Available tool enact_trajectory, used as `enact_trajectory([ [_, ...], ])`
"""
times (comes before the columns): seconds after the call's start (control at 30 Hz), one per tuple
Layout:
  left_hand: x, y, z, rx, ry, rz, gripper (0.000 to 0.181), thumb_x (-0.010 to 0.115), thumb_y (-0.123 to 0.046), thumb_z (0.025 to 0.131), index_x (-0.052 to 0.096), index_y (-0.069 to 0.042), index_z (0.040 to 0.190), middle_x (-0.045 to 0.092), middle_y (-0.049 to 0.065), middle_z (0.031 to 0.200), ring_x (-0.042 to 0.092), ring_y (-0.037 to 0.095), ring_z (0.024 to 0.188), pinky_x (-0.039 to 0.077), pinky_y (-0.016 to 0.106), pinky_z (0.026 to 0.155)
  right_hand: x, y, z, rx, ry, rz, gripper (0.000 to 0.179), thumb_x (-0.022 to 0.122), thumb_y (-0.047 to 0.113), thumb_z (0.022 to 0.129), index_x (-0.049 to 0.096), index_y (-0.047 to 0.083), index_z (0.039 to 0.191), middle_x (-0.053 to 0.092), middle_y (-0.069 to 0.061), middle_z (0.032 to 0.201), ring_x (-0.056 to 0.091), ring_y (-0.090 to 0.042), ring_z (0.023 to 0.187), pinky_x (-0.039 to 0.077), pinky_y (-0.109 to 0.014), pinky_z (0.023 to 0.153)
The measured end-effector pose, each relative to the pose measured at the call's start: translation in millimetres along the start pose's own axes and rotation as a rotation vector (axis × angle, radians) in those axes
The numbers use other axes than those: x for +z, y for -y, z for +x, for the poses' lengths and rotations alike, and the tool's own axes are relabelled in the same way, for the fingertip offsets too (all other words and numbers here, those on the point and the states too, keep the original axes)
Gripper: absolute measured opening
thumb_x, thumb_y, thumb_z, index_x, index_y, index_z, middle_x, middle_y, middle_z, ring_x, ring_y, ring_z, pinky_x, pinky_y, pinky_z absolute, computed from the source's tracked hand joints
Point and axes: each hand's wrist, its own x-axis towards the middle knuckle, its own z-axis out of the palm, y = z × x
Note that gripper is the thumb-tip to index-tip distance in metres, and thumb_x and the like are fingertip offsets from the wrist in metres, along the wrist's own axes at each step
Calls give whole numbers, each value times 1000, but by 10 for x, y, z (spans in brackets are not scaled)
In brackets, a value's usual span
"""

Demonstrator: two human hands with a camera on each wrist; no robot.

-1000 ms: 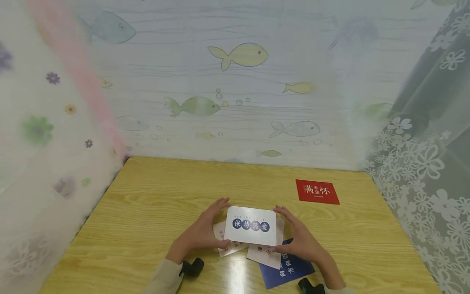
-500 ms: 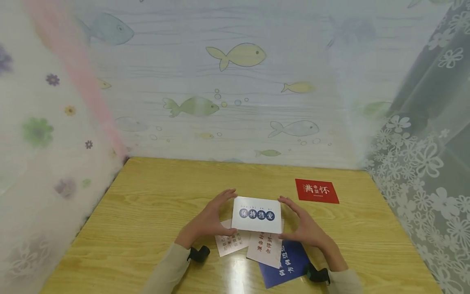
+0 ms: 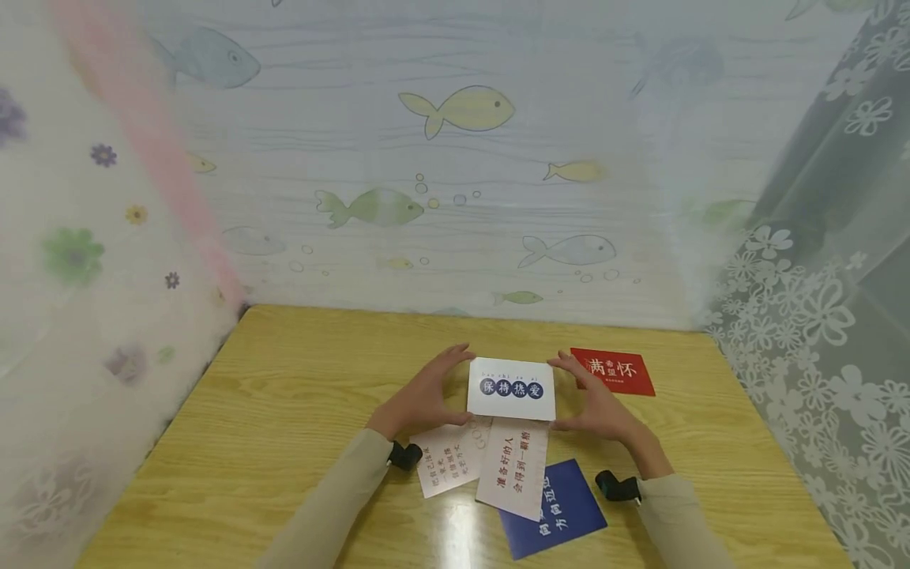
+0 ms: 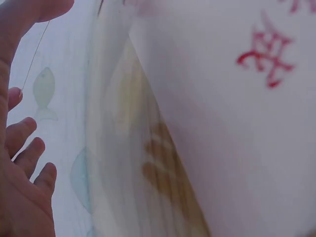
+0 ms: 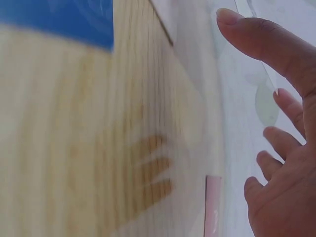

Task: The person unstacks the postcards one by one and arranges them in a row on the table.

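Note:
A white card with dark blue circles and white characters is held above the table. My left hand grips its left edge between thumb and index finger, one at each corner. At the opposite edge my right hand holds it the same way. In the left wrist view the left hand's other fingers stretch out, off the card. Below and nearer lie a pink card with dark writing, a second pale pink card and a blue card, partly overlapping.
Behind the right hand a red card with white characters lies flat on the wooden table. A fish-patterned cloth hangs at the back. To the right is a lace curtain.
Both hands have carried the white card away from me and to the right, from over the pile. More of the pink and blue cards shows. The red card stays put.

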Motion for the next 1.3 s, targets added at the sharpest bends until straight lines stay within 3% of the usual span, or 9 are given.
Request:
enact_trajectory([
  [0.27, 41, 73, 259, 29, 9, 100, 98, 88, -37, 75, 39, -9, 156, 25, 14, 167, 15, 34, 157, 20, 56, 125, -120, -129, 150, 71, 30, -40, 102, 95, 18, 65, 43, 20, 153, 22, -19, 168, 11, -46, 155, 24, -73, 115],
  [0.53, 140, 151, 449, -50, 45, 139, 98, 85, -44, 77, 37, -15, 158, 24, 9, 169, 13, 28, 158, 18, 51, 127, -233, -239, 277, 123, 68, -79, 100, 92, 17, 67, 42, 21, 154, 18, -19, 169, 1, -47, 155, 17, -80, 113],
  [0.73, 164, 176, 565, -80, 67, 139, 97, 85, -43, 78, 38, -14, 157, 25, 10, 168, 14, 32, 157, 18, 53, 126, -294, -346, 399, 154, 114, -154, 97, 92, 19, 68, 44, 23, 152, 17, -19, 169, -1, -47, 155, 4, -74, 119],
  [0.97, 236, 214, 788, -135, 74, 98, 95, 85, -42, 78, 39, -17, 157, 26, 6, 168, 12, 29, 158, 17, 52, 127, -422, -431, 499, 191, 156, -157, 94, 90, 21, 71, 43, 19, 153, 16, -22, 168, 0, -52, 153, 18, -81, 111],
  [1.1, 295, 233, 854, -182, 86, 55, 95, 86, -42, 77, 40, -20, 157, 25, 2, 169, 11, 28, 158, 19, 53, 126, -471, -448, 506, 199, 190, -120, 94, 89, 21, 74, 41, 14, 154, 13, -26, 168, -3, -55, 152, 13, -81, 112],
  [1.3, 270, 229, 882, -220, 112, 80, 94, 84, -45, 80, 38, -21, 159, 21, 2, 170, 8, 30, 158, 17, 58, 125, -497, -470, 545, 226, 226, -89, 95, 89, 23, 76, 39, 13, 156, 10, -25, 168, -6, -53, 152, 11, -78, 115],
])
